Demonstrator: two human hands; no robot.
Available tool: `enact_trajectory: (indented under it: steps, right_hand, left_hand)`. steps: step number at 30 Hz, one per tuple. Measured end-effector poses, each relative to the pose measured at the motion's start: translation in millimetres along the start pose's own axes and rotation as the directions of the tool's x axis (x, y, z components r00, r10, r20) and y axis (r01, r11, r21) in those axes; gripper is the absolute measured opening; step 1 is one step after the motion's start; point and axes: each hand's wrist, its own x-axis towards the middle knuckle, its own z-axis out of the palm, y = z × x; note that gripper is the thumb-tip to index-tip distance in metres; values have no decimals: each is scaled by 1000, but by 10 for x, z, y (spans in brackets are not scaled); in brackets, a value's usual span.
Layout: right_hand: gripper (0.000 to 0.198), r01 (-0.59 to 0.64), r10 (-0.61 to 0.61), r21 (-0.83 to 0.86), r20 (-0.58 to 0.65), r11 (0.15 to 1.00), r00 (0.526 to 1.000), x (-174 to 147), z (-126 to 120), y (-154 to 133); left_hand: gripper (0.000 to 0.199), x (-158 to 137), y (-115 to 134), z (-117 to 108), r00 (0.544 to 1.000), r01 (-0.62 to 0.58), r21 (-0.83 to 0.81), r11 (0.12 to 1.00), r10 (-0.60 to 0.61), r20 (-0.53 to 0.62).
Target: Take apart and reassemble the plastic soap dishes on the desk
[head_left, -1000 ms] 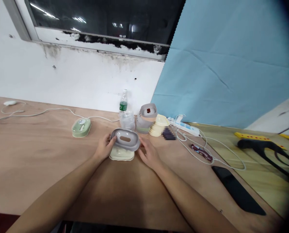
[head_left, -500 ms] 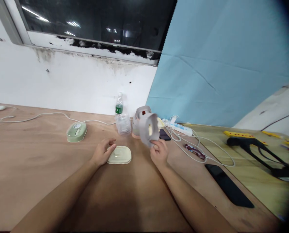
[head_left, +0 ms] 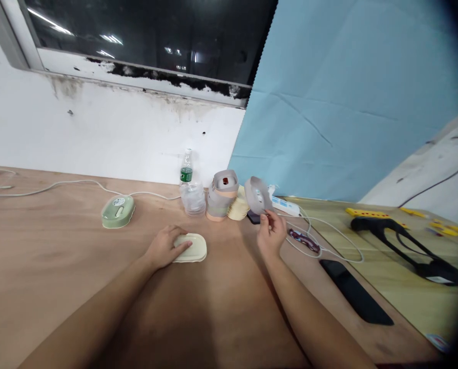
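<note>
My right hand pinches the lower edge of a grey plastic ring-shaped cover, raised and tilted above the table, with an opening through its middle. My left hand rests at the left side of a shallow cream plastic tray. Its thumb lies across the tray and its fingers reach to the back rim, loosely spread. Behind them stands a stack of grey, green and peach plastic covers. Beside that stack is a pile of cream trays, partly hidden by the stack.
A green oval box sits at the left. A water bottle and clear plastic cups stand by the wall. At the right lie a power strip, cables, a dark red object, a black phone and a black frame.
My right hand has carried the grey cover rightward, away from the stack, uncovering the cream pile. My left thumb has moved onto the cream tray. The view has shifted slightly.
</note>
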Motion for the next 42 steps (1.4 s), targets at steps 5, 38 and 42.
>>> enact_trajectory:
  steps: [5, 38, 42]
  right_hand:
    - [28, 161, -163, -76, -23, 984, 986, 409, 23, -253]
    - [31, 473, -522, 311, 740, 824, 423, 198, 308, -1092]
    - [65, 278, -461, 383, 827, 881, 323, -443, 260, -913]
  left_hand:
    - [38, -3, -12, 16, 1000, -2, 13, 1000, 2, 27]
    - [32, 34, -328, -265, 949, 109, 112, 988, -70, -307]
    - [35, -36, -650, -541, 811, 379, 254, 890, -187, -555]
